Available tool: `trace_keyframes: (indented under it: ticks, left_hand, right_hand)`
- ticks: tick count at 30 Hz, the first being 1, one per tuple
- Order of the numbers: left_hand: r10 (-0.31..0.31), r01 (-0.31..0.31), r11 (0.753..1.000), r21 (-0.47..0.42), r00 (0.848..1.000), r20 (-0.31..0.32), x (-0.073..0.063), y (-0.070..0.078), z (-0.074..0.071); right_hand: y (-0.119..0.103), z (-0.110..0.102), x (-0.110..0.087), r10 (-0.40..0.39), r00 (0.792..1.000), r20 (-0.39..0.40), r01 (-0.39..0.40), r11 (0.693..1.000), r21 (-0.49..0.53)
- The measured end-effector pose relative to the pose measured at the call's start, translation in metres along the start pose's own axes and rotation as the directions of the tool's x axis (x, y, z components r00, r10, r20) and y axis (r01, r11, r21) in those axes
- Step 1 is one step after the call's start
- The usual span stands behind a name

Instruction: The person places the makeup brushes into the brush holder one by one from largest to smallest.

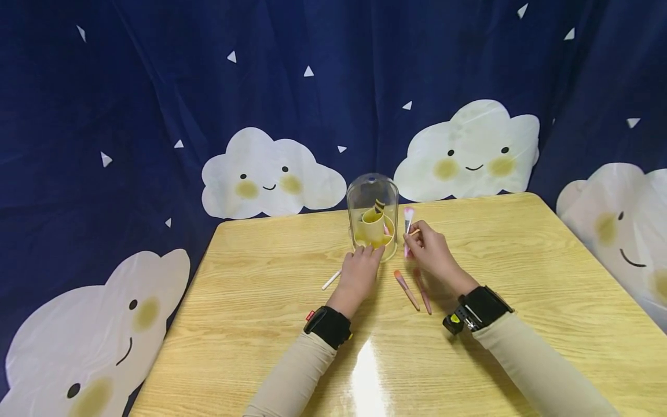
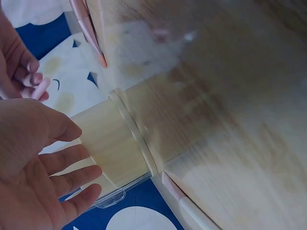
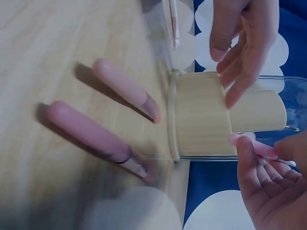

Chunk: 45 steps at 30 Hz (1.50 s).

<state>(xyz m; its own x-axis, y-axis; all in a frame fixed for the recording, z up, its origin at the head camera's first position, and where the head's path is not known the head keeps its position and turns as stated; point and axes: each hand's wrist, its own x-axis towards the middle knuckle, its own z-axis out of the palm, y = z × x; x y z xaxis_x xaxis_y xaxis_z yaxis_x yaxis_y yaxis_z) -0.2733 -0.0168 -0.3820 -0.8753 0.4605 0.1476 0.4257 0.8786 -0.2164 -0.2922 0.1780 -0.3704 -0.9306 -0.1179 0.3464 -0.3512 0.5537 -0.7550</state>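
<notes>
My right hand pinches a pink makeup brush by its handle, bristles up, just right of the cream brush holder. In the right wrist view, the brush's pink handle shows between thumb and fingers, beside the holder's lower tier. My left hand is at the holder's front, its fingers extended and slightly spread against it. A clear domed cover rises behind and around the holder. Inside stand a dark-and-gold striped piece and something pink.
Two pink-handled brushes lie on the wooden table between my forearms. A white-handled brush lies left of my left hand. A dark blue curtain with smiling clouds hangs behind the table's far edge.
</notes>
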Motion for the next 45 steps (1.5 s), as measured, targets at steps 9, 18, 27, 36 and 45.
trace_keyframes:
  ticks: [9,18,27,36,45]
  left_hand:
    - [0.015,-0.022,0.995,-0.097,0.997,-0.07,-0.002,-0.002,0.005]
    - [0.021,-0.032,0.985,-0.171,0.998,-0.064,-0.002,-0.008,0.001]
    - [0.026,-0.028,0.984,-0.175,1.0,-0.013,0.0,-0.01,0.001]
    - [0.055,-0.062,0.987,-0.146,0.997,-0.05,0.001,-0.013,0.003]
    - [0.057,-0.062,0.986,-0.154,0.998,-0.041,0.0,-0.014,0.002]
  right_hand:
    - [-0.008,-0.001,0.016,-0.053,0.999,-0.006,0.053,0.998,-0.02]
    - [-0.012,0.002,0.033,-0.08,0.996,-0.033,0.078,0.995,-0.063]
    - [-0.017,0.003,0.042,-0.095,0.991,-0.098,0.083,0.99,-0.116]
    - [-0.022,0.005,0.046,-0.112,0.988,-0.106,0.101,0.989,-0.103]
    - [-0.02,0.013,0.05,-0.133,0.981,-0.143,0.116,0.986,-0.122]
